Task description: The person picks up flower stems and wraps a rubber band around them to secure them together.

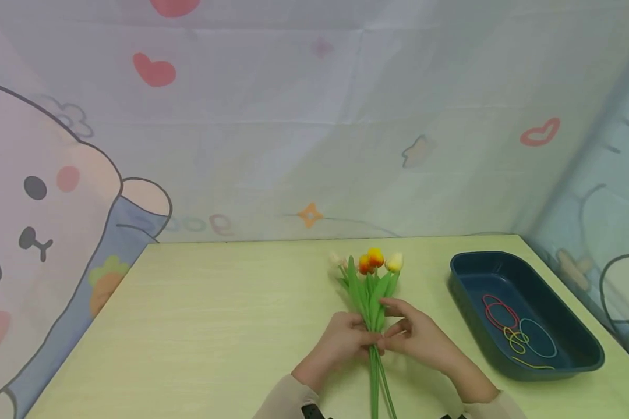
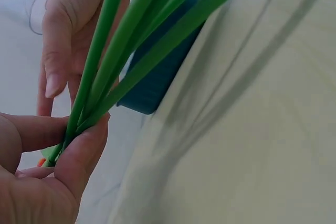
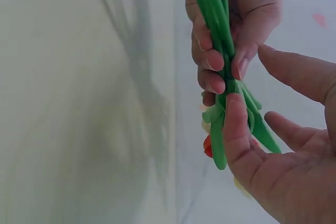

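Observation:
A bunch of artificial tulips (image 1: 374, 372) has long green stems, broad leaves (image 1: 357, 294), orange-red blooms (image 1: 375, 257) and a pale yellow bloom (image 1: 394, 263). My left hand (image 1: 340, 337) grips the stems just below the leaves; in the left wrist view its thumb and fingers pinch them where they cross. Beside it is my right hand (image 1: 419, 334), whose fingers are spread. In the right wrist view one finger of the right hand (image 3: 283, 166) touches the bunch at the leaf bases, while the thumb stands apart from the stems.
To the right stands a dark blue tray (image 1: 469, 326). In it lie a red rubber band (image 1: 513, 316), a light blue one (image 1: 551, 338) and yellow ones (image 1: 533, 366). A printed cloth (image 1: 272, 134) hangs behind the pale table (image 1: 199, 326).

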`<state>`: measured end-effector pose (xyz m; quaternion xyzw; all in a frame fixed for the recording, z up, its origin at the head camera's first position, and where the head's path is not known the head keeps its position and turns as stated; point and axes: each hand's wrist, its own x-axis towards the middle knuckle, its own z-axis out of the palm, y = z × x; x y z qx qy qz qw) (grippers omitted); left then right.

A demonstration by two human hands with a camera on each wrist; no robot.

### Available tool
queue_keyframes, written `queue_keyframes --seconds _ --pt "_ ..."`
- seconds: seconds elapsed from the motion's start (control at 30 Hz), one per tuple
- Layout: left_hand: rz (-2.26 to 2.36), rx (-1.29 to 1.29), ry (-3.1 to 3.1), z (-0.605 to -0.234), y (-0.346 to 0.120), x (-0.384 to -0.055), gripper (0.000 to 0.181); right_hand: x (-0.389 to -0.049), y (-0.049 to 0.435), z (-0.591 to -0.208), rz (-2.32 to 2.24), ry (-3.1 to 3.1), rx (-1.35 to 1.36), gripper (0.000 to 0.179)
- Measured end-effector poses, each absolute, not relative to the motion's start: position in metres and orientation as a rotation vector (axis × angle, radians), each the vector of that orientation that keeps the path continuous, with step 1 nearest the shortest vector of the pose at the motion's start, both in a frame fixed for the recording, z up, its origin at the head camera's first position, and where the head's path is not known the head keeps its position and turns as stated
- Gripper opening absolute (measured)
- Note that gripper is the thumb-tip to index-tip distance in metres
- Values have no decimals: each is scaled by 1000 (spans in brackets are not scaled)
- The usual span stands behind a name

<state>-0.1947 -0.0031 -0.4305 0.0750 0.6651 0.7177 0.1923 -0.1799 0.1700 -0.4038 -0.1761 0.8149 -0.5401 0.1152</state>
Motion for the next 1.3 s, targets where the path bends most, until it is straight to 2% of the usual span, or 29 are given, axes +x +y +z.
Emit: queue_keyframes --seconds 0.23,0.53,0.83,1.3 --pt "2128 262 1876 -407 -13 -194 25 -171 168 -387 -1594 2560 -461 58" --pt "2296 346 1847 -387 -20 -191 23 -164 157 -383 -1779 2269 -456 48" --pt "2417 379 1780 -381 -22 -188 30 -159 150 -386 -1786 2064 -431 52" --pt "2500 382 1750 -388 -24 -193 28 -158 140 -396 -1837 1882 -452 58"
